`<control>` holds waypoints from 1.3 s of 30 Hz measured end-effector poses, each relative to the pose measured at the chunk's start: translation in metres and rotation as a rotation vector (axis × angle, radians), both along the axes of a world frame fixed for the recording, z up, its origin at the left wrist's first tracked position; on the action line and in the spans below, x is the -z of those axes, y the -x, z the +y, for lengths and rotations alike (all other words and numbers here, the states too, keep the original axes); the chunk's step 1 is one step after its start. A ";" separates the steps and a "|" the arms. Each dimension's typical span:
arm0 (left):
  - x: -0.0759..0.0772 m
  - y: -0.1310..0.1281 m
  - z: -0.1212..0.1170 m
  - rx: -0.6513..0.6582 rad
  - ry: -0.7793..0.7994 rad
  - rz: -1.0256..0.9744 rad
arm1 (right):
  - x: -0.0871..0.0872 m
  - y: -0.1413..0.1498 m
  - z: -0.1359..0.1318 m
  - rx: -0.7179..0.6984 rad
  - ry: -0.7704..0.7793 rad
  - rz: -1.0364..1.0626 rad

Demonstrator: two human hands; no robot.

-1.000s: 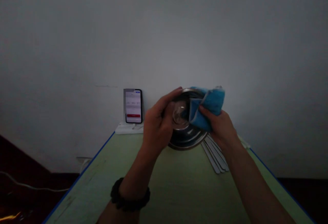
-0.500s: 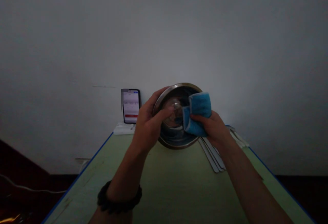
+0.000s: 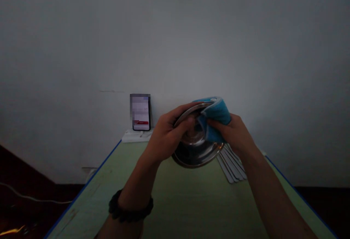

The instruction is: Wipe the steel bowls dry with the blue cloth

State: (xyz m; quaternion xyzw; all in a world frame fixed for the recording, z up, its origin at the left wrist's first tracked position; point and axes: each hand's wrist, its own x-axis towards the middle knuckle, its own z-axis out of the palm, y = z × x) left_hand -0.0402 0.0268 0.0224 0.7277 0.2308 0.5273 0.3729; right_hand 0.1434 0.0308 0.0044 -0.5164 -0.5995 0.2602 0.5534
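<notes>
While the shiny metal bowl (image 3: 198, 157) is held up tilted over the green table (image 3: 175, 202), the left hand (image 3: 171, 133) has it clamped, thumb inside, fingers curled around the outside! Over on the right edge, the right hand (image 3: 232, 133) is closed on a folded blue cloth (image 3: 218, 117), thumb in front, the cloth lapping over the rim! Past the bowl's lower right, silvery strips (image 3: 232, 166) fan across the table. Back left, a phone (image 3: 141, 113) stands near the wall (image 3: 175, 49); a dark bracelet (image 3: 129, 208) circles the left wrist.
</notes>
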 end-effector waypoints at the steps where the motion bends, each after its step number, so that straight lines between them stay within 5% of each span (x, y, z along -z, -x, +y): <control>1: 0.001 0.000 0.001 -0.022 0.005 -0.004 | -0.001 0.001 0.000 0.020 -0.017 -0.023; 5: 0.004 -0.003 0.002 -0.086 -0.033 -0.029 | -0.004 0.002 -0.002 0.121 -0.082 -0.086; 8: 0.005 -0.007 0.001 -0.192 -0.096 -0.082 | -0.001 0.006 0.001 0.165 -0.075 0.065; 12: 0.009 -0.022 -0.006 -0.496 -0.196 -0.233 | 0.012 0.024 0.009 -0.014 0.086 0.648; 16: 0.017 -0.035 -0.007 -0.678 -0.273 -0.311 | 0.022 0.043 0.012 -0.209 0.285 0.862; 18: 0.019 -0.035 -0.002 -0.614 -0.288 -0.362 | 0.024 0.044 0.012 -0.217 0.310 0.880; 24: 0.012 -0.006 0.015 -0.081 -0.097 -0.393 | 0.014 0.022 0.010 -0.175 0.274 0.700; 28: 0.008 0.006 0.012 0.048 -0.011 -0.284 | 0.009 0.010 0.008 -0.174 0.234 0.502; 31: 0.011 -0.001 0.008 -0.032 -0.105 -0.269 | 0.012 0.013 0.009 -0.131 0.165 0.528; 36: 0.024 -0.022 0.006 -0.402 -0.366 -0.404 | 0.019 0.034 0.010 -0.149 0.158 0.777; 39: 0.029 -0.026 0.013 -0.467 -0.318 -0.449 | 0.024 0.037 0.011 -0.229 0.200 0.699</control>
